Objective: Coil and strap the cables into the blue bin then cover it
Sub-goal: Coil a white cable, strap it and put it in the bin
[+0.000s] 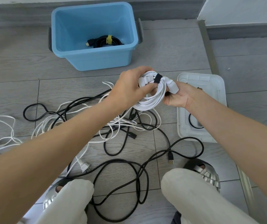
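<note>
**White cable bundle strapped, blue bin waiting on the grey floor**

While both hands hover over the mess, the coiled white power cable point(152, 96) sits up in the air between them, a black hook-and-loop strap point(158, 78) wrapped around its top. Left hand point(129, 88) has its fingers curled round the left side of the coil near the strap, and the right hand point(177, 96) cups and grips the other side from below, by a white plug end.

Floor is grey wood-look plank laminate point(24, 73), with a darker grey skirting board point(16, 12) running along the far wall and a pale wall corner at far right. A metal threshold strip point(208, 50) runs near-to-far on the right.

Blue plastic storage bin point(97, 57) with grey side handles sits on the floor just beyond the hands, open, and it's already got a coiled black cable with a yellow strap point(107, 40) lying at the bottom. The white translucent plastic lid point(216, 84) lies flat on the floor to the right, partly under the right forearm, a black loop resting on it.

Loose black cables point(123, 164) and thin white cables point(48, 123) are tangled all over the near floor, including a white plug point(84, 167) and a black USB connector point(170, 157). Light trouser knees and silver sandals point(208, 173) at the near edge.
</note>
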`<state>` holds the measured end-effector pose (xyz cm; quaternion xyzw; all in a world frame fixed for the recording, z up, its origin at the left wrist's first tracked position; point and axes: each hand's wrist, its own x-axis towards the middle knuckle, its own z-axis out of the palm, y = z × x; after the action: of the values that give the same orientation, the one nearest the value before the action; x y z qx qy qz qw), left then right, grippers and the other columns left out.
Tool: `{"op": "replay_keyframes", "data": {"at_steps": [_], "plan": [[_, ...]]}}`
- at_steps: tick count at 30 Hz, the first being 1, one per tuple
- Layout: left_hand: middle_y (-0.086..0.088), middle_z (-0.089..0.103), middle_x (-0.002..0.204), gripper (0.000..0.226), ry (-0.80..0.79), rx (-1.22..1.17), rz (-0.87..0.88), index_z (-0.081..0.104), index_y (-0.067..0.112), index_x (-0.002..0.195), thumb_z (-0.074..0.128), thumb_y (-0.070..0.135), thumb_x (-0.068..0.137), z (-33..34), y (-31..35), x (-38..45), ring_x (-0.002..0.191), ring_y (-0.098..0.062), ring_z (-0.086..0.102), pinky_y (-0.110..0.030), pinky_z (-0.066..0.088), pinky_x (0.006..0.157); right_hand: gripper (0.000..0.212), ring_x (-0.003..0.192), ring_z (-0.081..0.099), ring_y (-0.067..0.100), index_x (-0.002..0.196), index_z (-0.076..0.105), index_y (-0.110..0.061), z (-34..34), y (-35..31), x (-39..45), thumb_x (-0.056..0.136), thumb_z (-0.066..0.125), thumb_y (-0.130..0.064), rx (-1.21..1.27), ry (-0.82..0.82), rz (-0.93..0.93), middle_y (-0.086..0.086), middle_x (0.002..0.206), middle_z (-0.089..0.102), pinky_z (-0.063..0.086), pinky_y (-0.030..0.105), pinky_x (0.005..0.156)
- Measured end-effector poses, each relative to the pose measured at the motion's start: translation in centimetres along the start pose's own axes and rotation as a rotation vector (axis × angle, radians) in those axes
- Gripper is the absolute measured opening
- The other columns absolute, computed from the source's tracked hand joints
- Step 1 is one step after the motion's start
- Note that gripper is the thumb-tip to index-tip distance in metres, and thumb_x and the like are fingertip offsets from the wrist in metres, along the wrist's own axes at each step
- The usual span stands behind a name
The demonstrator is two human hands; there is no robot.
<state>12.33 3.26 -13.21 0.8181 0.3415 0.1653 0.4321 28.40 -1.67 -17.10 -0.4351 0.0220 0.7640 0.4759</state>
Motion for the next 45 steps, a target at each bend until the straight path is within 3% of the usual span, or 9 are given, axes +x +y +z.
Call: {"op": "replay_keyframes", "data": {"at_steps": [2, 8, 16, 21, 31, 35, 38, 40, 45], "plan": [[0.008, 0.063, 0.085, 0.023, 0.033, 0.0, 0.021, 0.064, 0.009, 0.106, 0.067, 0.018, 0.084, 0.1, 0.1, -0.1, 0.074, -0.005, 0.056, -0.008, 0.039, 0.072, 0.018, 0.037, 0.048, 0.003, 0.048, 0.066, 0.002, 0.6, 0.1, -0.1, 0.065, 0.071, 0.006, -0.027, 0.079, -0.025, 0.005, 0.047, 0.057, 0.045, 0.012, 0.054], [0.008, 0.059, 0.092, 0.028, 0.092, 0.023, 0.013, 0.063, 0.008, 0.111, 0.066, 0.019, 0.085, -0.1, 0.0, 0.1, 0.084, -0.007, 0.053, -0.003, 0.035, 0.072, 0.06, 0.025, 0.036, 0.003, 0.04, 0.058, -0.002, 1.8, 0.2, -0.3, 0.096, 0.035, -0.007, 0.037, 0.079, -0.004, -0.002, 0.036, 0.046, 0.039, 0.009, 0.041], [0.005, 0.063, 0.089, 0.026, 0.024, 0.011, -0.027, 0.064, 0.01, 0.109, 0.066, 0.02, 0.085, -0.5, 0.0, 0.1, 0.086, -0.014, 0.06, -0.025, 0.046, 0.08, 0.061, 0.023, 0.037, 0.003, 0.041, 0.057, -0.001, 2.1, 0.3, -0.7, 0.096, 0.033, -0.006, -0.039, 0.119, 0.036, 0.0, 0.039, 0.049, 0.037, 0.008, 0.035], [0.008, 0.061, 0.088, 0.024, -0.023, 0.004, -0.025, 0.063, 0.014, 0.107, 0.067, 0.021, 0.084, -0.5, -0.1, 0.2, 0.084, -0.01, 0.057, -0.022, 0.045, 0.077, 0.025, 0.026, 0.037, 0.003, 0.043, 0.058, -0.005, 2.1, 0.9, -0.6, 0.067, 0.052, -0.008, -0.08, 0.105, 0.067, -0.002, 0.041, 0.048, 0.037, 0.009, 0.032], [0.013, 0.057, 0.08, 0.02, -0.108, -0.009, -0.056, 0.061, 0.016, 0.104, 0.067, 0.015, 0.085, -1.2, -0.8, 0.8, 0.059, 0.005, 0.051, -0.013, 0.043, 0.06, 0.015, 0.052, 0.049, 0.006, 0.059, 0.064, -0.015, 2.1, 1.0, -0.4, 0.071, 0.061, -0.023, -0.413, 0.054, 0.147, -0.004, 0.06, 0.055, 0.039, 0.012, 0.048], [0.013, 0.06, 0.082, 0.02, -0.115, -0.059, -0.032, 0.06, 0.019, 0.098, 0.068, 0.011, 0.082, -0.6, 0.1, 1.1, 0.065, 0.004, 0.054, -0.016, 0.046, 0.067, 0.05, 0.069, 0.063, 0.017, 0.067, 0.071, -0.008, 1.9, 1.5, 0.1, 0.024, 0.094, -0.022, -0.232, -0.107, 0.204, 0.007, 0.076, 0.065, 0.055, 0.026, 0.068], [0.005, 0.062, 0.087, 0.021, -0.151, -0.001, 0.107, 0.064, 0.01, 0.103, 0.066, 0.012, 0.083, 0.6, 2.4, 1.8, 0.08, -0.01, 0.056, -0.023, 0.044, 0.078, 0.029, 0.054, 0.055, 0.02, 0.058, 0.065, -0.004, 3.6, 2.9, 0.1, 0.061, 0.07, -0.032, -0.105, -0.163, 0.236, 0.011, 0.064, 0.056, 0.05, 0.025, 0.049], [0.004, 0.062, 0.089, 0.022, -0.135, 0.038, 0.136, 0.063, 0.008, 0.105, 0.065, 0.013, 0.084, 0.1, 2.9, 2.6, 0.083, -0.012, 0.056, -0.025, 0.044, 0.078, 0.035, 0.051, 0.057, 0.019, 0.062, 0.067, -0.003, 3.7, 2.4, 0.1, 0.071, 0.049, -0.03, -0.021, -0.064, 0.173, 0.011, 0.064, 0.059, 0.05, 0.024, 0.045], [0.013, 0.056, 0.083, 0.021, -0.067, 0.043, -0.025, 0.061, 0.012, 0.106, 0.065, 0.013, 0.085, -2.6, 0.0, 2.8, 0.072, -0.002, 0.052, -0.013, 0.042, 0.066, 0.003, 0.059, 0.05, 0.006, 0.085, 0.055, -0.007, 0.9, 0.0, -0.2, 0.083, 0.056, -0.01, -0.297, 0.143, -0.043, 0.001, 0.073, 0.055, 0.048, 0.013, 0.053]]}}
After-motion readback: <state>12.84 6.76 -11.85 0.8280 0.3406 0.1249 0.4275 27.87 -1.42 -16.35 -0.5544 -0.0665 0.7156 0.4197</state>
